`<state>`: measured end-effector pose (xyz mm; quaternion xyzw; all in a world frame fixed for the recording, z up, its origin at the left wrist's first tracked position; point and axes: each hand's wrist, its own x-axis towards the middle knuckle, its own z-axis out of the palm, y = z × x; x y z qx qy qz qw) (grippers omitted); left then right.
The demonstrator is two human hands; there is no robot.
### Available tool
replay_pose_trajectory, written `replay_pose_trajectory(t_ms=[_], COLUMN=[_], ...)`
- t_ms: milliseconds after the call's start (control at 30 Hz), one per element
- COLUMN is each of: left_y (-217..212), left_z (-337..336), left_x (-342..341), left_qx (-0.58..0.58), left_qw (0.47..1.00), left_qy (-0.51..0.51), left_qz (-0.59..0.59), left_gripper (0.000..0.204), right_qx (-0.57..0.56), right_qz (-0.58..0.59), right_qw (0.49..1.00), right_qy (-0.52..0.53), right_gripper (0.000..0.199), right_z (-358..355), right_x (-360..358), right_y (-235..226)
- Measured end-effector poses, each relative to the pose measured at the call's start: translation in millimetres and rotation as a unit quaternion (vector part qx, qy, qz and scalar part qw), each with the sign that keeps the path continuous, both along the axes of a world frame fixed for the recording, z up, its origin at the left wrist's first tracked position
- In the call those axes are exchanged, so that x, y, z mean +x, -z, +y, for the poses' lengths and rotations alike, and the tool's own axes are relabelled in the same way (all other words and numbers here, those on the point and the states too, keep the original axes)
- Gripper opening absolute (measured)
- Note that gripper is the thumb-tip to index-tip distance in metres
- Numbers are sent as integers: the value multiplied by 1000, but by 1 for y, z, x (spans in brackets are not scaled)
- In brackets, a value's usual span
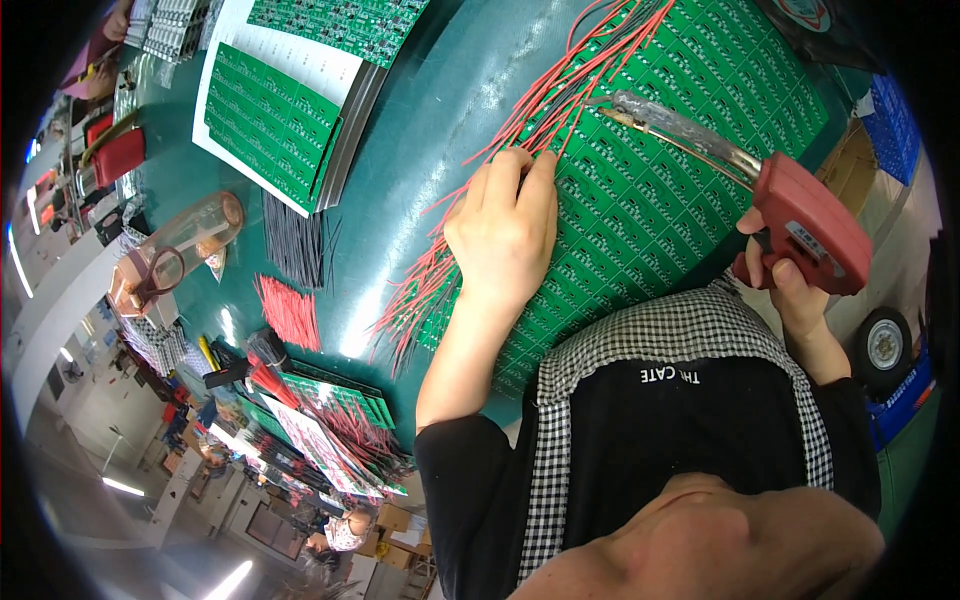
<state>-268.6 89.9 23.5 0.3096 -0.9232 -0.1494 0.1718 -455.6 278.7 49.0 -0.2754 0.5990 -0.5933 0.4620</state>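
At the near side of the green work mat (415,130), a seated person bends over panels of green circuit boards (640,215), with a loose bundle of red and black wires (535,115) lying across their left part. Left hand (505,235) rests over the wires, fingers bent and tips close together; can't tell whether they pinch a strand or only press. Right hand (792,290) is closed round the handle of a red soldering gun (815,225), off to the right, its metal nose pointing up-left, tip beside the wires and well in front of the left fingertips.

Risks, as I judge it: if the tip is hot, a small swing left could scorch insulation or, further down, catch the fingers. Crossed strands look easy to snag, so pulling one could drag its neighbours. Leaning the forearm on the panels might shift them.

Room: tight on the near side, where the checked apron (650,325) comes up against the panels. On the right, panels run close to the table edge, with a blue crate (890,130) beyond. Best open room is the strip of mat left of the wires, up to the board stack (275,125), the black wire bunch (292,245) and the short red wire bunch (288,312).
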Motion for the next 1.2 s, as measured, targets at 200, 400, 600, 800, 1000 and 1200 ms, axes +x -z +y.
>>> replay_pose_trajectory(t_ms=[200, 400, 600, 800, 1000, 1200], left_y=[-16, -9, 3, 6, 9, 4], left_z=[3, 2, 1, -3, -4, -3], left_x=[-14, -27, -23, -28, -29, -28], left_qx=[21, 73, 125, 163, 117, 173], left_qw=[999, 997, 989, 981, 986, 980], left_qy=[-23, -10, -20, -66, -62, -63], left_qz=[28, -27, 77, 80, 104, 82], left_gripper=[12, 10, 4, 7, 7, 7], right_qx=[-8, -20, -17, 23, 56, 59], right_qz=[18, -12, -26, -57, -51, -46], right_qw=[1000, 1000, 999, 997, 996, 997], right_qy=[3, 8, -10, -41, -44, -33], right_gripper=[59, 44, 40, 38, 37, 34], right_z=[-1, 0, 1, -1, -2, -6], right_x=[-2, -6, -1, 2, 3, 4], right_y=[-1, 3, 6, 6, 4, -1])
